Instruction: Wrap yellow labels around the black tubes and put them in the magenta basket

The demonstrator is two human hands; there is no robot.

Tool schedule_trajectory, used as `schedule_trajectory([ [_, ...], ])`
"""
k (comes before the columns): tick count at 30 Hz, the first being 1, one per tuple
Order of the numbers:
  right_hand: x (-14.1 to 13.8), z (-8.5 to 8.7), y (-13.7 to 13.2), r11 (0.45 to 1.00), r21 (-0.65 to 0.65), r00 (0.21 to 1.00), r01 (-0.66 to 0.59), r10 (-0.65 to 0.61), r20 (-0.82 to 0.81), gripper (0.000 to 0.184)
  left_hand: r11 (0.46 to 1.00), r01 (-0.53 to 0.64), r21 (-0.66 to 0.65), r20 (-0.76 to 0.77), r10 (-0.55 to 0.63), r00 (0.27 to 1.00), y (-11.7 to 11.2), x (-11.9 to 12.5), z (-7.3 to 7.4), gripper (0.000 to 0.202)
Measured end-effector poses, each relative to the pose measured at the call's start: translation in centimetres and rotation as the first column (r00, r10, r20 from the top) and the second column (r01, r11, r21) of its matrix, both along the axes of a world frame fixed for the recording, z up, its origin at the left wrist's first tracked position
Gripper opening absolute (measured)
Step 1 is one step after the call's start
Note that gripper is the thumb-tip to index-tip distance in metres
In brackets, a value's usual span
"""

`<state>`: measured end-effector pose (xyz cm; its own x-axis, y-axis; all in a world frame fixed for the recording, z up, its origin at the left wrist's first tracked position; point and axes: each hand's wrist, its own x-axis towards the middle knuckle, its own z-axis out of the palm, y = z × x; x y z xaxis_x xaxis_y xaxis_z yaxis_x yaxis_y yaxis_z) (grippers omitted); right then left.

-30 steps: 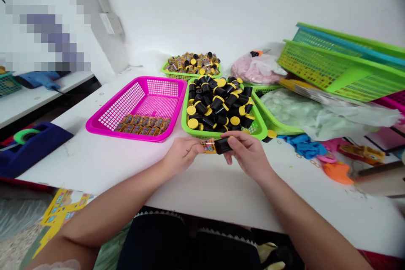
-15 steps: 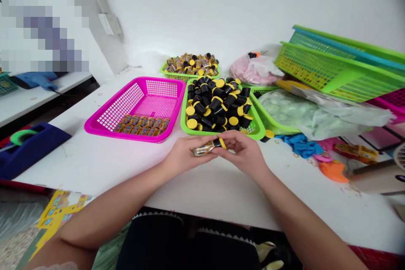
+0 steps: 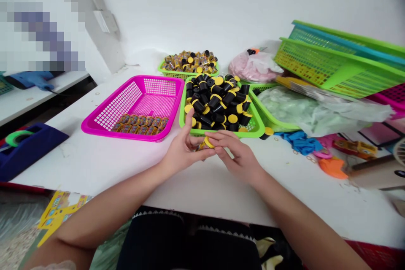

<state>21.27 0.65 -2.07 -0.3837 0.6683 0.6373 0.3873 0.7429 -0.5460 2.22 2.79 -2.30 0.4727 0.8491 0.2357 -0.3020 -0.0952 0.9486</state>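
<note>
The small container (image 3: 208,142) is now turned with its yellow end toward the camera, whereas half a second ago it was lying sideways with its clear side and black part exposed. The left index finger has been raised. The container is clasped between the thumb and other fingers of the left hand (image 3: 180,152); its yellow end is touched by the fingertips of the right hand (image 3: 238,156), but whether it is also gripped by them cannot be told.

Just beyond the fingers, the way is bounded by the rim of the green basket (image 3: 258,125); beyond and to their left, by the pink basket (image 3: 133,136). An orange piece (image 3: 333,168) is seen well to their right. Bare white table (image 3: 215,190) is left below the fingers, down to its near edge.
</note>
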Motion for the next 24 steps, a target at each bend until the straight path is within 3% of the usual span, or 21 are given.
schedule_trajectory([
  [2,-0.2,-0.2,-0.2,0.993,0.115,0.989,0.031,-0.048,0.142,0.044,0.999,-0.033,-0.042,0.029,0.034,0.999,0.2,0.0,0.1,0.132],
  [4,-0.6,-0.5,-0.4,0.968,0.238,0.978,0.079,-0.121,0.171,0.062,0.996,-0.027,-0.081,0.045,0.031,0.999,0.3,0.2,0.1,0.134],
  [7,-1.4,-1.0,-0.8,0.928,0.343,0.973,0.146,-0.197,0.119,0.059,0.991,0.084,-0.1,0.014,-0.083,0.996,-0.1,0.7,-0.1,0.127],
  [10,-2.2,-1.3,-1.2,0.925,0.35,0.971,0.147,-0.203,0.128,0.057,0.977,0.165,-0.136,-0.059,-0.174,0.983,-0.8,1.1,-0.3,0.116],
  [13,-2.8,-1.4,-1.6,0.926,0.349,0.975,0.144,-0.193,0.107,0.057,0.975,0.151,-0.164,-0.066,-0.163,0.984,-1.3,1.2,-0.3,0.115],
  [19,-3.4,-1.2,-2.0,0.927,0.351,0.983,0.13,-0.168,0.08,0.062,0.979,0.186,-0.08,-0.018,-0.188,0.982,-1.4,0.9,-0.3,0.114],
  [21,-3.3,-1.2,-1.9,0.92,0.37,0.978,0.134,-0.183,0.103,0.061,0.985,0.16,-0.057,-0.074,-0.164,0.984,-1.2,0.8,-0.4,0.113],
  [24,-2.8,-1.3,-1.5,0.888,0.432,0.958,0.16,-0.244,0.147,0.058,0.998,-0.004,0.062,-0.212,0.017,0.977,-1.0,0.6,-0.2,0.105],
])
